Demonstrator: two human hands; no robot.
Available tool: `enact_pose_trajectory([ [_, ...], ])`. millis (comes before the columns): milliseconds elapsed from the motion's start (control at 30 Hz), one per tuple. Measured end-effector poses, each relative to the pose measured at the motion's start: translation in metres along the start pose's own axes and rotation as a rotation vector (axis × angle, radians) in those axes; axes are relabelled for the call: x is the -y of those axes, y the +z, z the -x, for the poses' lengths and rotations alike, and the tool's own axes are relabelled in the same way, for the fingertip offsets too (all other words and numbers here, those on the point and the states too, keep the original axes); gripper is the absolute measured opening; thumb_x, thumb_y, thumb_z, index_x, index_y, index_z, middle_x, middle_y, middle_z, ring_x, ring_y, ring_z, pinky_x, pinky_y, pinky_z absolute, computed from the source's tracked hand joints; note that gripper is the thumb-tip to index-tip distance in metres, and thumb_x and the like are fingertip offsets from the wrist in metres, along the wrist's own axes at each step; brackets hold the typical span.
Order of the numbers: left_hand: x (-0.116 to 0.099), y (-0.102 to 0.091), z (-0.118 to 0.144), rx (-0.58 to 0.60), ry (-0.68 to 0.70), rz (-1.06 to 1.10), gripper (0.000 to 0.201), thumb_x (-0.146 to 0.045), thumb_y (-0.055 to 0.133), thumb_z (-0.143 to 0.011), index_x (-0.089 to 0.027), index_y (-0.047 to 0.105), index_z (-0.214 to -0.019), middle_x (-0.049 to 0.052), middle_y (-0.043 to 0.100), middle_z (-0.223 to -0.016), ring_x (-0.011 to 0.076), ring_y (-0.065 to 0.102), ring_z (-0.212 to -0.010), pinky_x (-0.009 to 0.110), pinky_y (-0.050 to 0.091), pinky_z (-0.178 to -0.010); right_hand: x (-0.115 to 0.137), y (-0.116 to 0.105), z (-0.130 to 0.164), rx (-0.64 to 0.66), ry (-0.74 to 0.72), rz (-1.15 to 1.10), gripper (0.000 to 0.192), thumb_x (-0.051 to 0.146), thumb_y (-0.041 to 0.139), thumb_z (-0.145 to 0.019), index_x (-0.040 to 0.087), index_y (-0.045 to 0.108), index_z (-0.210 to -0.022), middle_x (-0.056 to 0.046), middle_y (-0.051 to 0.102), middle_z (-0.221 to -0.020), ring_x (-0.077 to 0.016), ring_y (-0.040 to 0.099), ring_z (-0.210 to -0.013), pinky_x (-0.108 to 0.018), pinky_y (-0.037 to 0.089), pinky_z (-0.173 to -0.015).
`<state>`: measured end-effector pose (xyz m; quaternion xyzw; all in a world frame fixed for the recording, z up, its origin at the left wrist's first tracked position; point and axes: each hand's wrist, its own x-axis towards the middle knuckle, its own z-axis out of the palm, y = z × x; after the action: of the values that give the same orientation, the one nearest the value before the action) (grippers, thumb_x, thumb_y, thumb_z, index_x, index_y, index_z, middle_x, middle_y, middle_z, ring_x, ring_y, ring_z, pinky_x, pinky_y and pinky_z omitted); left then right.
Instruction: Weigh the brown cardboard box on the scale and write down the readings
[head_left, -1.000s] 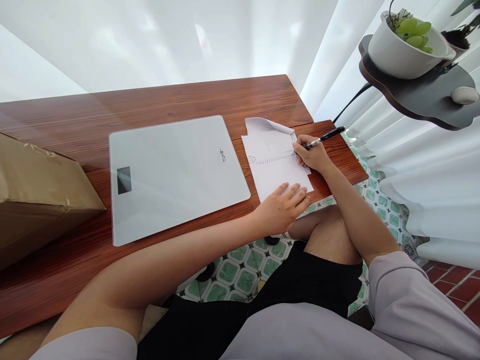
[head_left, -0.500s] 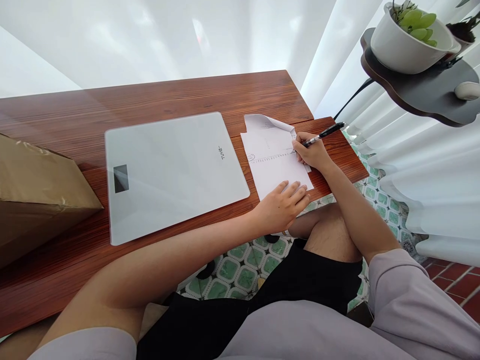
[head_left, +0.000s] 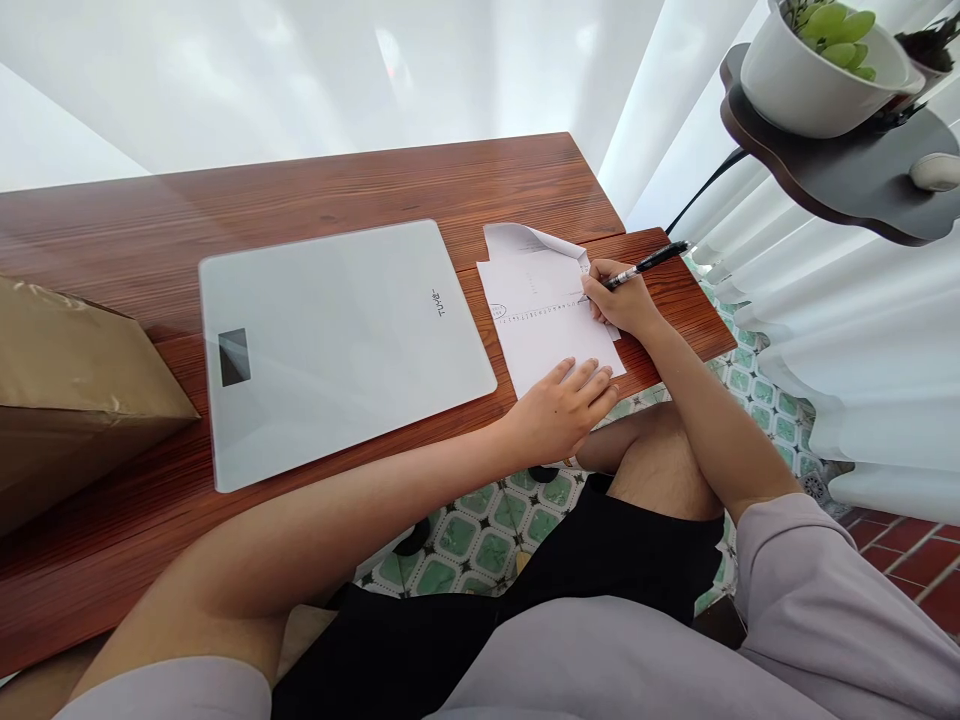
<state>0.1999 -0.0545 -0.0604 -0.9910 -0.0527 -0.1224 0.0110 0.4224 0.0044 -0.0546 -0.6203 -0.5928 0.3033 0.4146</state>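
My right hand (head_left: 619, 297) grips a black pen (head_left: 660, 257), its tip down on a white sheet of paper (head_left: 536, 350). A line of small handwriting crosses the sheet, with a circled mark at its left end. My left hand (head_left: 566, 405) lies flat with fingers spread on the lower edge of that sheet, holding nothing. Under the top sheet is another paper (head_left: 517, 240) with a folded or curled far edge. Left of the papers lies a flat white scale (head_left: 345, 350) with a small dark display and lettering on it.
The reddish-brown wooden table (head_left: 300, 200) carries a cardboard box (head_left: 82, 360) at the far left. A dark wavy-edged stand (head_left: 832, 180) at the upper right bears a white bowl (head_left: 817, 85) of green grapes and a plant pot. White curtains (head_left: 885, 370) hang behind and to the right.
The view has shifted slightly. My right hand keeps the pen on the paper with only a small movement, and my left hand stays in place on the sheet.
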Motion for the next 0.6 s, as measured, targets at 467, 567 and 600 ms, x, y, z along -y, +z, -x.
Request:
enact_pose_trajectory([
  [467,-0.0001,-0.001,-0.0005,0.0,0.003,-0.008,0.048,-0.024,0.047,-0.099,-0.007,0.052,-0.143,0.018,0.051,-0.152,0.0351,0.047,-0.139,0.051,0.039,-0.115,-0.0002,-0.0001,-0.0005,-0.015,-0.012,0.022,0.038,0.028,0.064,-0.089,0.023,0.041,-0.06,0.001,0.053,-0.046,-0.0123,0.046,-0.038,-0.025,0.037,-0.039],
  [567,0.0008,-0.0017,-0.0006,-0.001,0.005,-0.011,0.049,-0.023,0.047,-0.098,-0.007,0.052,-0.144,0.018,0.051,-0.152,0.0351,0.047,-0.139,0.051,0.039,-0.114,-0.0027,-0.0008,-0.0003,-0.004,-0.013,-0.028,0.042,0.038,0.068,-0.091,0.023,0.042,-0.062,0.002,0.053,-0.047,-0.013,0.046,-0.037,-0.027,0.038,-0.038],
  [600,0.0011,-0.002,-0.0006,0.0,0.004,-0.012,0.049,-0.023,0.047,-0.098,-0.007,0.052,-0.144,0.018,0.051,-0.152,0.035,0.047,-0.14,0.051,0.039,-0.114,-0.0034,-0.0018,0.0,-0.006,-0.008,-0.051,0.043,0.044,0.069,-0.092,0.024,0.043,-0.064,0.002,0.054,-0.048,-0.0134,0.045,-0.037,-0.028,0.037,-0.037],
])
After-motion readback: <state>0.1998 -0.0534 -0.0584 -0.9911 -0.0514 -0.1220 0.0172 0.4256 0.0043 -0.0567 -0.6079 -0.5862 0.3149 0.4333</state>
